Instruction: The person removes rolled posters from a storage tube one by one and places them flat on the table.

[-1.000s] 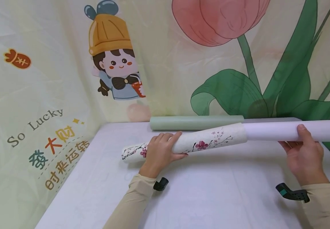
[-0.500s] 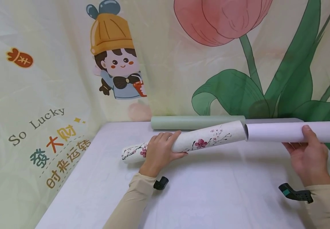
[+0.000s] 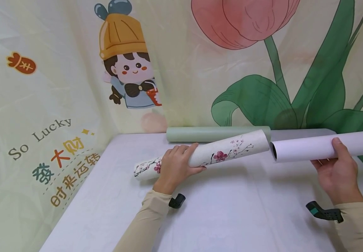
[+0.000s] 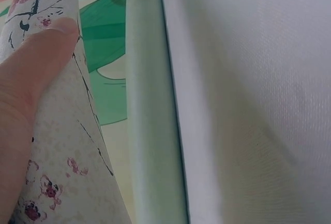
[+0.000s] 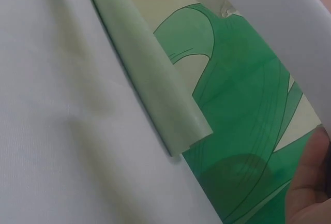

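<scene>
My left hand (image 3: 176,166) grips a roll of floral paper (image 3: 220,154), off-white with dark branches and pink blossoms, around its middle. The roll tilts up toward its right end. In the left wrist view a finger lies along the floral paper roll (image 4: 67,125). My right hand (image 3: 339,171) holds a plain white paper roll (image 3: 307,145) from below, thumb on its near side. Its dark hollow left end sits just right of the floral roll's end, a thin gap between them. The white roll runs out of the head view at the right.
A pale green roll (image 3: 200,134) lies along the back edge of the white-covered table (image 3: 225,217). Behind it hangs a curtain (image 3: 184,70) printed with a tulip and a cartoon child; another printed sheet (image 3: 42,98) hangs at the left.
The white roll has come out of the floral roll's right end and moved right, its left end then dipping nearer. The floral roll's right end has risen a little.
</scene>
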Tool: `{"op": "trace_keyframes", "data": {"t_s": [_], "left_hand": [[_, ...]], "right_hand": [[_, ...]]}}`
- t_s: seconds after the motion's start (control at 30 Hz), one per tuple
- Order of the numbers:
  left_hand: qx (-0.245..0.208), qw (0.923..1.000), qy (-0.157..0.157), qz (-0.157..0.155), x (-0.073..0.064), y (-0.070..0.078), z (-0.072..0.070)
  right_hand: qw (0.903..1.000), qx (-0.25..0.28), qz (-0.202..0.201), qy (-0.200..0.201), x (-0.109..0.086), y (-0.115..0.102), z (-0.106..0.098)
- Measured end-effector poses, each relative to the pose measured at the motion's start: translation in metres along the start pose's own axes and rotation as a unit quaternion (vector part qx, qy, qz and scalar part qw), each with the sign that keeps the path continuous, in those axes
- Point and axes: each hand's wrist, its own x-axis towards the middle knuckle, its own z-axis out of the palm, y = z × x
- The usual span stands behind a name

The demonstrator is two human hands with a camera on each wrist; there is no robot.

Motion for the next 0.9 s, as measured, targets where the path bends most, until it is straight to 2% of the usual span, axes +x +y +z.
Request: {"op": "trace_keyframes", "data": {"t_s": [0.37,0.53,0.67,0.9], "left_hand": [[-0.006,0.9998,-0.010,-0.017,0.001,-0.001,0.001],[-0.005,0.9997,-0.013,-0.018,0.000,-0.001,0.001],[-0.005,0.9996,-0.017,-0.024,0.001,-0.003,0.002],[-0.005,0.9990,-0.018,-0.040,0.000,-0.011,0.000]], "right_hand": [[0.9999,-0.012,0.002,-0.006,0.001,0.001,-0.002],[0.9995,-0.010,0.001,-0.028,0.002,0.003,-0.001],[0.9985,-0.011,0.018,-0.051,0.001,0.006,-0.002],[0.9963,-0.038,0.045,-0.063,-0.002,0.013,-0.001]]}}
